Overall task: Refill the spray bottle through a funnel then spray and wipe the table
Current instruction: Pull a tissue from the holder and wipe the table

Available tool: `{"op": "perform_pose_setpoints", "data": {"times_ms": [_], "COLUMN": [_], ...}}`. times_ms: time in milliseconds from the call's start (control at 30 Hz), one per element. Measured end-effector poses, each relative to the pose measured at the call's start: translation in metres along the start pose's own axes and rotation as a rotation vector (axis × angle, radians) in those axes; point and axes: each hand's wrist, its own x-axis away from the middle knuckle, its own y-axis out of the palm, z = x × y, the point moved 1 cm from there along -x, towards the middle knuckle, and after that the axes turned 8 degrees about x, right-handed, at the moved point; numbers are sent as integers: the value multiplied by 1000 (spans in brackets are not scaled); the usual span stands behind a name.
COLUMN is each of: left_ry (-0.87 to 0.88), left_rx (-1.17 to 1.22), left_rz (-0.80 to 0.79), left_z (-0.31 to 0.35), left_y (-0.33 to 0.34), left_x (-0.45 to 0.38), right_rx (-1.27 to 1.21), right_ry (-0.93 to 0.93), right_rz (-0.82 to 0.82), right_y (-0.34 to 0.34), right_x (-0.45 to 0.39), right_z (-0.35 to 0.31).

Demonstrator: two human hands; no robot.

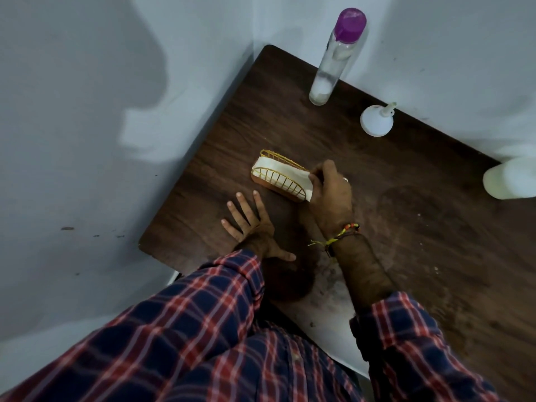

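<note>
A gold wire napkin holder (278, 177) with white paper napkins (285, 173) stands mid-table on the dark wooden table (406, 227). My right hand (330, 192) pinches the right end of a napkin in the holder. My left hand (255, 227) lies flat on the table with fingers spread, just in front of the holder. A white funnel (377, 120) lies upside down near the far edge. A tall clear bottle (333, 59) with a purple cap stands at the far corner, a little liquid in its bottom. A white bottle (510, 178) shows partly at the right edge.
Pale walls meet the table on the far and left sides. The table's left corner (145, 245) is close to my left hand. Damp smears mark the wood on the near right.
</note>
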Motion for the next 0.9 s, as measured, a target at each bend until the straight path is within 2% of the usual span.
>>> {"op": "perform_pose_setpoints", "data": {"times_ms": [133,333,433,567,733,900], "left_ry": [4,-3,2,13,8,-3], "left_rx": [2,13,15,16,15,3], "left_rz": [7,-16,-15,9,-19,-26], "left_z": [0,0,0,-1,-1,0], "left_y": [1,-1,-1,1,-1,-1], "left_x": [1,-1,0,1,0,-1], "right_rx": [-144,-262,-203,-178,-145,-9], "right_ry": [-36,170,166,93,104,83], "right_rz": [71,26,14,118,150,14], "right_y": [-5,2,3,7,13,19], "right_x": [3,-7,-9,-5,4,1], "right_z": [-4,7,8,10,17,29]}}
